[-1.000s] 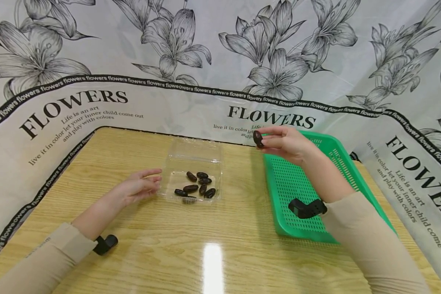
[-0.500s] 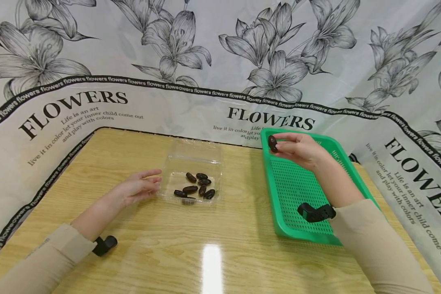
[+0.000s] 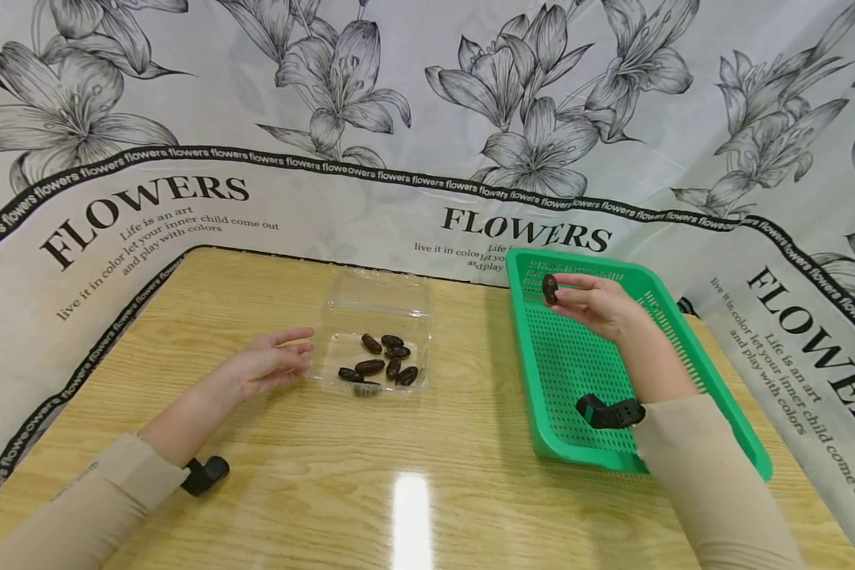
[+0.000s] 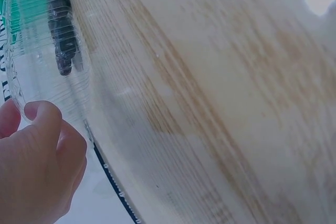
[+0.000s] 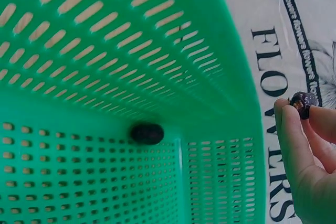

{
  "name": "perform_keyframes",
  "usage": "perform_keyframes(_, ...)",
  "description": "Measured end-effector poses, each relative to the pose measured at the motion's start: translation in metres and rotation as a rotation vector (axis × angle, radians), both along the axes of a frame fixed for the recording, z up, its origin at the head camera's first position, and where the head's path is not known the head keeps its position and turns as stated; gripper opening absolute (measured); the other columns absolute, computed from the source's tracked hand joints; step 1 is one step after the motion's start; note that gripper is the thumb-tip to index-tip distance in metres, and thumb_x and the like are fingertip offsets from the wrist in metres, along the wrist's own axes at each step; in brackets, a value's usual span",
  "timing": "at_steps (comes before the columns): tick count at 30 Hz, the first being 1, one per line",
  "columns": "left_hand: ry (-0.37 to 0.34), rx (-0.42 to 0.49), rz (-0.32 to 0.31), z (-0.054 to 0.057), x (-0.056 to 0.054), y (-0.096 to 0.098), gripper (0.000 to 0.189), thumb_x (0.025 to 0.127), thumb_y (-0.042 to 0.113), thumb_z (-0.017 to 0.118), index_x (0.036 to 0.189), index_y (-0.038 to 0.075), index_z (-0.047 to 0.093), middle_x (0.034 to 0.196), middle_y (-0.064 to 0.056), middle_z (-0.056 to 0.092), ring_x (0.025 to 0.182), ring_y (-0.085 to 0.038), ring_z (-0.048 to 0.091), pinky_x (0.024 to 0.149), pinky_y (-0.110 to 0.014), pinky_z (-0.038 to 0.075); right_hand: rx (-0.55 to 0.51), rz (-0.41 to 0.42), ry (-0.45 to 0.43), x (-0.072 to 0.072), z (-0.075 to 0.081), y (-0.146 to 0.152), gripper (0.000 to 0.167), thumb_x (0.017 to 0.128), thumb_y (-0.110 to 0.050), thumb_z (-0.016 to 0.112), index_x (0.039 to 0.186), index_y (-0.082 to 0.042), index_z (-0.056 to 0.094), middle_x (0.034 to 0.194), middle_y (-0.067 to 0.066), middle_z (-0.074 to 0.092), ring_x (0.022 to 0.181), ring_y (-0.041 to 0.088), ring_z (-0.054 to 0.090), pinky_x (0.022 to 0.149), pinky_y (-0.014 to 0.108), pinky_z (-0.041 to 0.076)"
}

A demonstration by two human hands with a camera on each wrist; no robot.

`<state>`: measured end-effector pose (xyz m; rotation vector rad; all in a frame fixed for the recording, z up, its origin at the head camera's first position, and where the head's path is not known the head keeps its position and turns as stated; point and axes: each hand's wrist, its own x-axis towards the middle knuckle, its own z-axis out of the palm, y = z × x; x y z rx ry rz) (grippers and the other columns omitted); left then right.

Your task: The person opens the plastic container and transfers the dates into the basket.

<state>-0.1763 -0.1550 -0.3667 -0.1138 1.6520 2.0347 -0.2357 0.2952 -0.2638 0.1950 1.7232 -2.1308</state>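
My right hand (image 3: pixel 598 307) pinches a dark brown date (image 3: pixel 550 289) between thumb and fingertips, above the far left part of a green plastic basket (image 3: pixel 591 459). Inside the basket, the right wrist view shows another date (image 5: pixel 147 134) by the wall. My left hand (image 3: pixel 271 364) is at the left side of a clear plastic box (image 3: pixel 378 297), its relaxed fingers at the edge; whether they press on it is hard to tell. Several dates (image 3: pixel 370 367) lie in the near half of the box, whose lid stands open at the back.
The wooden table (image 3: pixel 292 475) carries the box near its middle and the basket at its right. A white flower-printed cloth (image 3: pixel 370 198) rises behind the table and along its sides. Each wrist wears a black band with a camera (image 3: pixel 207 475).
My right hand has carried the date right and slightly down, from the basket's far left corner to over its inside. The left hand and the dates in the box have stayed put.
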Motion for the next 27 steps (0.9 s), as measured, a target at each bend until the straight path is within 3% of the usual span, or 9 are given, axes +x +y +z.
perform_keyframes(10, -0.014, 0.018, 0.009, -0.001, -0.001, -0.001, 0.066, 0.091, -0.009, 0.046, 0.148, -0.001, 0.013, 0.147, -0.024, 0.015, 0.099, -0.011, 0.049, 0.073, -0.02, 0.047, 0.069, -0.016, -0.02, -0.007, -0.024, 0.01, 0.034, 0.091, 0.012, 0.044, 0.085, -0.011, 0.068, 0.08, 0.01, 0.066, 0.074, 0.019, 0.068, 0.074, 0.024, 0.052)
perform_keyframes(14, -0.012, 0.023, 0.011, -0.001, -0.002, -0.001, 0.067, 0.09, -0.01, 0.047, 0.148, -0.002, 0.012, 0.148, -0.024, 0.014, 0.103, -0.013, 0.047, 0.074, -0.02, 0.047, 0.191, -0.008, -0.026, -0.01, -0.037, 0.012, 0.024, 0.091, 0.011, 0.045, 0.103, -0.005, 0.057, 0.08, 0.007, 0.064, 0.074, 0.016, 0.067, 0.075, 0.024, 0.052)
perform_keyframes(19, -0.009, 0.031, 0.005, -0.002, -0.001, -0.001, 0.068, 0.09, -0.01, 0.047, 0.148, -0.001, 0.012, 0.149, -0.024, 0.012, 0.105, -0.013, 0.046, 0.074, -0.02, 0.047, 0.395, 0.024, -0.036, -0.014, -0.05, 0.012, 0.045, 0.092, 0.008, 0.046, 0.136, 0.008, 0.035, 0.09, 0.006, 0.056, 0.074, 0.011, 0.065, 0.08, 0.026, 0.051)
perform_keyframes(23, -0.008, 0.047, -0.007, -0.002, -0.001, -0.002, 0.069, 0.09, -0.01, 0.046, 0.148, -0.001, 0.01, 0.15, -0.024, 0.009, 0.105, -0.013, 0.046, 0.073, -0.019, 0.047, 0.486, 0.067, -0.034, -0.015, -0.058, 0.014, 0.051, 0.094, 0.006, 0.044, 0.14, 0.012, 0.025, 0.1, 0.011, 0.05, 0.075, 0.008, 0.062, 0.083, 0.027, 0.049)
perform_keyframes(27, 0.0, 0.044, -0.013, -0.002, 0.001, -0.003, 0.069, 0.091, -0.01, 0.046, 0.148, -0.001, 0.009, 0.151, -0.025, 0.007, 0.107, -0.014, 0.044, 0.073, -0.019, 0.046, 0.532, 0.101, -0.043, -0.015, -0.067, 0.016, 0.049, 0.094, 0.007, 0.042, 0.139, 0.014, 0.026, 0.097, 0.009, 0.051, 0.075, 0.007, 0.061, 0.082, 0.027, 0.05)
